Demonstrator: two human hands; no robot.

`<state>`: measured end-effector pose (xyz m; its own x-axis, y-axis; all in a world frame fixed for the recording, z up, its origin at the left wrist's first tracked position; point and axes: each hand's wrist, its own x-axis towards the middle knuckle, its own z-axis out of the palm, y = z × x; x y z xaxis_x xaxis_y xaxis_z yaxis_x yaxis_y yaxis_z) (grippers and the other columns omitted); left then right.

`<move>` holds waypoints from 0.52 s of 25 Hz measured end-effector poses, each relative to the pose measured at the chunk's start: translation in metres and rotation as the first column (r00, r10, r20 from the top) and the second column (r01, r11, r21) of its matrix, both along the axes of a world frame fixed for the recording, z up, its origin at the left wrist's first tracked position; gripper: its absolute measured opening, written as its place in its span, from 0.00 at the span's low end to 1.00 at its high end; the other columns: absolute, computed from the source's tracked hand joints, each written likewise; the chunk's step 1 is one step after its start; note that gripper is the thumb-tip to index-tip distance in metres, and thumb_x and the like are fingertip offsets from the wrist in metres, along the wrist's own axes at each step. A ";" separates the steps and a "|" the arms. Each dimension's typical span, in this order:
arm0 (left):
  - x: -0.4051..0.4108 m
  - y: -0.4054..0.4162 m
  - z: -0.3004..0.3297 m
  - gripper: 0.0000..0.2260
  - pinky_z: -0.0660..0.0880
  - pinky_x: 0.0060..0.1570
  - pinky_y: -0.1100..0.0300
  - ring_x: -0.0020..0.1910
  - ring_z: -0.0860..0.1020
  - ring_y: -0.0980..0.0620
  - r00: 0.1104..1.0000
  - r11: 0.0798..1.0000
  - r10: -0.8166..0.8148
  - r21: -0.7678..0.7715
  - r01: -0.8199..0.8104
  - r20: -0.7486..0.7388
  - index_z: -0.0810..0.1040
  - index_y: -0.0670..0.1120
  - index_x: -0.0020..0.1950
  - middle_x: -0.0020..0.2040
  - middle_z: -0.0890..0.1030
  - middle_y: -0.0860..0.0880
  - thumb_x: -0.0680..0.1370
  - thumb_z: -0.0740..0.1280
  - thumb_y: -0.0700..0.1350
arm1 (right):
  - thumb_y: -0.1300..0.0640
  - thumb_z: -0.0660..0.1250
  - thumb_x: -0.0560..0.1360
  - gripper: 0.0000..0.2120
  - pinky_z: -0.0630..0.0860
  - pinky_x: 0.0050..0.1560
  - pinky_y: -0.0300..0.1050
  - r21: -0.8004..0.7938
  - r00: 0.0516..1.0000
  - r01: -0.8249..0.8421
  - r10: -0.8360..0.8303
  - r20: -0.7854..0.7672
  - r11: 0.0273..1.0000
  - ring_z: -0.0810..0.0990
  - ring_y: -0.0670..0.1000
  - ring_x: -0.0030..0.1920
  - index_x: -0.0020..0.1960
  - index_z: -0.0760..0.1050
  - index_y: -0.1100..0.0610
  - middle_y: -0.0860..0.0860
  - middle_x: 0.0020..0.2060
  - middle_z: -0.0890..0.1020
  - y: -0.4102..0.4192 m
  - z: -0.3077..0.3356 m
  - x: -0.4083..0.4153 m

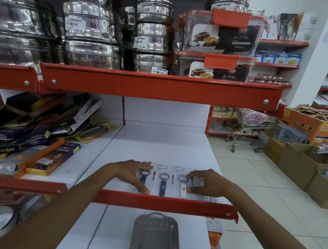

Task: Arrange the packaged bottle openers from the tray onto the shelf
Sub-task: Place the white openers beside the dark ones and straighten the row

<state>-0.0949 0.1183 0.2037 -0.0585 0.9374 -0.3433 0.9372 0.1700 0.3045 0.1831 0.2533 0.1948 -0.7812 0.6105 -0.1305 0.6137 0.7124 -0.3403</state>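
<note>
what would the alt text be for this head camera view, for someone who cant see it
Two bare hands, left hand and right hand, rest on a row of flat carded bottle opener packs lying side by side at the front of a white shelf with a red front lip. A dark grey plastic tray sits on the shelf below; shiny steel pots stand above.

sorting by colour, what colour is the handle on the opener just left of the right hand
White, on the bottle opener beside the right hand; clearest in the head view.

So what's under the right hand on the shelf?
A fourth carded opener pack, mostly covered by the right hand; its opener's colour can't be seen. Three packs lie uncovered or partly so beside it.
</note>
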 end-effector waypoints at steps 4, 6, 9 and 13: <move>0.009 -0.022 0.004 0.46 0.49 0.76 0.57 0.78 0.46 0.61 0.998 0.974 0.024 0.226 -0.010 -0.057 0.50 0.55 0.80 0.79 0.45 0.60 0.69 0.67 0.70 | 0.39 0.67 0.73 0.29 0.62 0.73 0.51 0.129 0.994 0.058 -0.045 -0.103 0.990 0.64 0.49 0.74 0.71 0.66 0.43 0.43 0.74 0.67 -0.020 0.009 0.006; 0.019 -0.044 0.020 0.42 0.51 0.75 0.60 0.74 0.48 0.66 0.988 0.914 0.060 0.405 0.003 -0.143 0.52 0.58 0.79 0.77 0.46 0.64 0.71 0.64 0.71 | 0.40 0.66 0.74 0.24 0.64 0.72 0.49 0.270 0.962 0.076 0.001 -0.275 0.960 0.67 0.44 0.72 0.69 0.67 0.40 0.39 0.72 0.69 -0.044 0.030 0.009; 0.043 -0.077 0.056 0.33 0.67 0.73 0.56 0.75 0.60 0.64 0.955 0.675 0.079 0.720 0.160 -0.286 0.66 0.57 0.75 0.76 0.62 0.61 0.74 0.62 0.70 | 0.47 0.66 0.76 0.15 0.75 0.64 0.44 0.502 0.791 0.152 0.200 -0.578 0.852 0.77 0.42 0.62 0.63 0.76 0.44 0.41 0.63 0.79 -0.090 0.080 0.011; 0.079 -0.095 0.126 0.21 0.75 0.67 0.50 0.70 0.74 0.49 0.892 0.047 0.140 0.903 0.428 -0.430 0.79 0.41 0.66 0.68 0.77 0.45 0.78 0.67 0.53 | 0.56 0.66 0.75 0.16 0.72 0.65 0.43 0.687 0.537 0.369 0.460 -0.707 0.626 0.76 0.50 0.63 0.63 0.76 0.55 0.51 0.62 0.80 -0.129 0.155 -0.001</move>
